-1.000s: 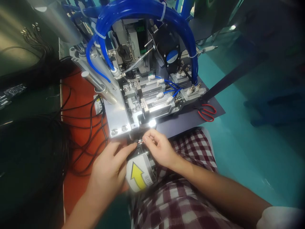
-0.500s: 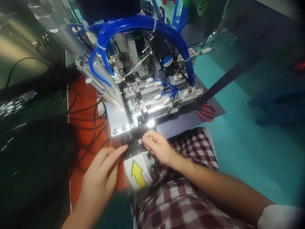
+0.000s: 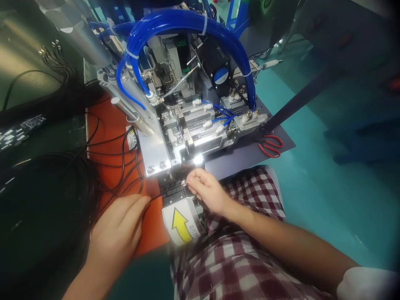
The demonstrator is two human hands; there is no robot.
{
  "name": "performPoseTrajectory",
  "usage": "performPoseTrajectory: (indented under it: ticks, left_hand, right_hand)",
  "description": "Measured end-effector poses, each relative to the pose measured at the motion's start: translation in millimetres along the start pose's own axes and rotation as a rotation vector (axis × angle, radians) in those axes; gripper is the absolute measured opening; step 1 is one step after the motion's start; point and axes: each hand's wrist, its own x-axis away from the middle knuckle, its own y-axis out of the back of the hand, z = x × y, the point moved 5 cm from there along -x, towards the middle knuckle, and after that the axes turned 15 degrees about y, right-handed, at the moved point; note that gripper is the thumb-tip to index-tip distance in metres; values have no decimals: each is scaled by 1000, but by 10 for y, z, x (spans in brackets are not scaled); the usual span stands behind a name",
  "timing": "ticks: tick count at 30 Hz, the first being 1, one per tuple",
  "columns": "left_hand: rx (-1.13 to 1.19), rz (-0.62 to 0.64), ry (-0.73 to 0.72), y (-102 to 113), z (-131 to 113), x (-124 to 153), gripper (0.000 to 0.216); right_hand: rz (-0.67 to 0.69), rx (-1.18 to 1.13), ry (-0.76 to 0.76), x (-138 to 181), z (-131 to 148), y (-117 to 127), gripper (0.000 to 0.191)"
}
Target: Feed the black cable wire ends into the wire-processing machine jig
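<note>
A thin black cable [image 3: 165, 192] stretches between my two hands, just in front of the metal machine [image 3: 200, 137]. My right hand [image 3: 204, 188] pinches its stripped end, where small reddish and pale wire ends [image 3: 183, 183] show at the fingertips. Further left along the cable, my left hand [image 3: 120, 227] is closed round it with fingers pressed together. Below the cable sits a rounded cover with a yellow arrow label [image 3: 181, 223]. A bright light [image 3: 198, 159] shines on the machine just above my right fingers.
Black cables [image 3: 121, 162] trail over the orange board [image 3: 146, 241] from a large dark coil [image 3: 46, 208] at left. Red-handled scissors [image 3: 271, 146] lie on the grey plate [image 3: 243, 160] at right. Thick blue air hoses [image 3: 184, 21] arch above the machine.
My left hand has slid left and down along the cable, away from the machine, so more cable shows between the hands. My right hand stays almost in place.
</note>
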Motion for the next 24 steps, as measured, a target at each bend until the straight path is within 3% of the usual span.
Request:
performPoseTrajectory:
  ticks: [5,15,21,24]
  left_hand:
    - [-211,-38,39,-15,-141,60,45]
    - [-155,-122,157,-22,-277,161,67]
    - [-116,-138,174,-31,-252,202,70]
    - [-100,-106,187,-60,-223,229,75]
  right_hand:
    - [-4,3,-12,0,-8,33,30]
    - [-38,41,-37,3,-7,33,33]
    - [-52,7,37,2,-24,-8,28]
    - [-91,-32,-37,11,-79,45,30]
